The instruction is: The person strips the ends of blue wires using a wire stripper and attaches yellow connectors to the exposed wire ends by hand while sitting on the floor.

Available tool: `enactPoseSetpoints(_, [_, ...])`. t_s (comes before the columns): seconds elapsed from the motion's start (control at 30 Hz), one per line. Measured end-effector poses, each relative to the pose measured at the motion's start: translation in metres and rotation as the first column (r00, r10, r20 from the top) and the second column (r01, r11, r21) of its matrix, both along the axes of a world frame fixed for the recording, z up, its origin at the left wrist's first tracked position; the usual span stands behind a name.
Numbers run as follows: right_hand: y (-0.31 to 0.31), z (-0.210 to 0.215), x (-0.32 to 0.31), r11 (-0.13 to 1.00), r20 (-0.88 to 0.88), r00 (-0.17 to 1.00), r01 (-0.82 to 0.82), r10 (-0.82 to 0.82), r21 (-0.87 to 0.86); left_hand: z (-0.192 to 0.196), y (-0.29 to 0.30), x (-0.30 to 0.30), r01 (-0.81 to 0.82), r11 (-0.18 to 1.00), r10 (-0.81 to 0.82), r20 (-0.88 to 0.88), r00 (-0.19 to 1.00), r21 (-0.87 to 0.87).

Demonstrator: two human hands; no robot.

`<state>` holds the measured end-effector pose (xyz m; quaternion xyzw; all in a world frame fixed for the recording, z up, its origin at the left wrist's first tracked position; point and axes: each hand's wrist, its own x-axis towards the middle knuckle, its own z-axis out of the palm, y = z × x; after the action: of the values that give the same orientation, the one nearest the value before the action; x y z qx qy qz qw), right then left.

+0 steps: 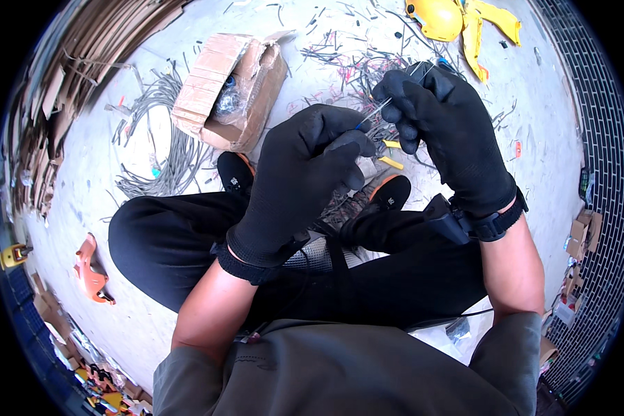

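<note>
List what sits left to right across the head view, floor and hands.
Orange tool → grey cable bundle → cardboard box → left hand → right hand, with a thin wire pinched between the two hands.

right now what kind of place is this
Probably a workshop or work-site floor where cables get stripped: cut gray cable and wire scraps litter bare concrete, with a torn cardboard box and a yellow hard hat nearby.

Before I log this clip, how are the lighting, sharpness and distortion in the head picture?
Head view: bright, even daylight on the pale floor; strong fisheye bending with a black rim; both gloved hands, left hand and right hand, are sharp but so dark that detail is lost; the thin wire between them is barely resolved.
</note>
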<state>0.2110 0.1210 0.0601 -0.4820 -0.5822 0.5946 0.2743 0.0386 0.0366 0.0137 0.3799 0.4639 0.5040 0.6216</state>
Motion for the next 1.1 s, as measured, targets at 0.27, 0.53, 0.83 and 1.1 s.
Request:
enactPoseSetpoints(0.27, [0.004, -0.003, 0.001, 0.995, 0.081, 0.993, -0.087, 0.083, 0.052, 0.001, -0.002, -0.007, -0.023, 0.997, 0.029, 0.083, 0.996, -0.068])
enactPoseSetpoints(0.53, [0.005, -0.001, 0.005, 0.939, 0.193, 0.93, -0.333, 0.312, 0.084, 0.001, -0.001, -0.013, -0.049, 0.994, 0.055, 0.059, 0.997, -0.097])
enactPoseSetpoints(0.83, [0.007, -0.001, 0.007, 0.921, 0.255, 0.901, -0.381, 0.35, 0.084, -0.003, -0.004, -0.013, -0.099, 0.994, 0.101, 0.039, 0.994, -0.056])
enactPoseSetpoints(1.1, [0.004, 0.004, 0.003, 0.932, 0.196, 0.915, -0.363, 0.353, 0.017, -0.005, -0.005, -0.012, -0.092, 0.995, 0.094, -0.049, 0.994, 0.035])
